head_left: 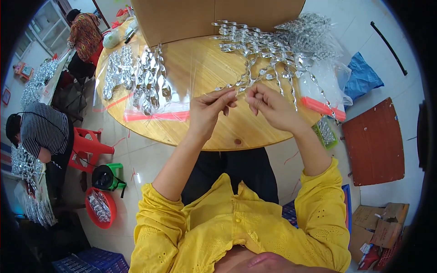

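Fingers of our left hand (pixel 213 107) and right hand (pixel 271 105) pinch in against the thumbs; whatever thin thing they may hold, we cannot make out. Just beyond, a twisted strip (pixel 242 83) lies roughly crosswise, its ends unclear, with the pile (pixel 268 45) farther off, nearer our right

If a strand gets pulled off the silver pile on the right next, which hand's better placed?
Right, I'd say: the right hand is closer to the trailing ends of the silver pile. The left hand sits farther across, nearer the silver strips.
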`<state>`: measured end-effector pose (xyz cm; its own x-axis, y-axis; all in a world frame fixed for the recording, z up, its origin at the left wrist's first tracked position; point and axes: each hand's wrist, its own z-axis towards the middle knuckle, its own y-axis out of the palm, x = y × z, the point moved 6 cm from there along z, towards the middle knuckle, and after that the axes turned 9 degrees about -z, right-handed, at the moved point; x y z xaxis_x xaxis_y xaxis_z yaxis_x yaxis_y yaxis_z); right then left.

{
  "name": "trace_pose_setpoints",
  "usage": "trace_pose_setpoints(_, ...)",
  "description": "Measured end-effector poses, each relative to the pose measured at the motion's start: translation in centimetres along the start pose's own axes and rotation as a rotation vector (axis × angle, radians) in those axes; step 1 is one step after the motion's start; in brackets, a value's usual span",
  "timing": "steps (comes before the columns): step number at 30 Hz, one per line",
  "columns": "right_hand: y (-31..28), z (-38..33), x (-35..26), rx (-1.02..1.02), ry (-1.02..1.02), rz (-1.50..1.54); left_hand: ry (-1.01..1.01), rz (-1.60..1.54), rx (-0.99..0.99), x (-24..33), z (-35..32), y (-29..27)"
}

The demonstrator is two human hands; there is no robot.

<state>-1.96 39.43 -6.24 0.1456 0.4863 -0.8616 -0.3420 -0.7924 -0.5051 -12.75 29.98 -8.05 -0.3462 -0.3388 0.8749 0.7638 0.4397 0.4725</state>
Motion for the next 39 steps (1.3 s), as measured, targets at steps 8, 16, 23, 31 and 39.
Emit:
trace_pose_setpoints(8, 1.7, -0.9, 2.3, -0.1, 0.171, -0.196, 0.064, 0.378, -0.037, -0.3, -1.2, -1.4)
trace_pose_setpoints(16, 4.3, -0.8, 2.1, 0.018, -0.105, 0.603, 0.389, 0.771, -0.113, 1.3, -1.8, 0.7)
trace_pose_setpoints(23, 3.9, -1.0, 1.9, -0.035, 0.069, 0.498, 0.245, 0.549, -0.171, 0.3, -1.5, 0.1)
trace_pose_setpoints(31, 4.2, -2.7, 2.6, -0.247, 0.242, 0.911, 0.216, 0.594, -0.326, 0.7, -3.1, 2.8)
trace_pose_setpoints(39, -7.8, -4.0, 5.7, 0.082, 0.136, 1.137, -0.526, -0.364, -1.137, 9.7, -12.0, 15.5)
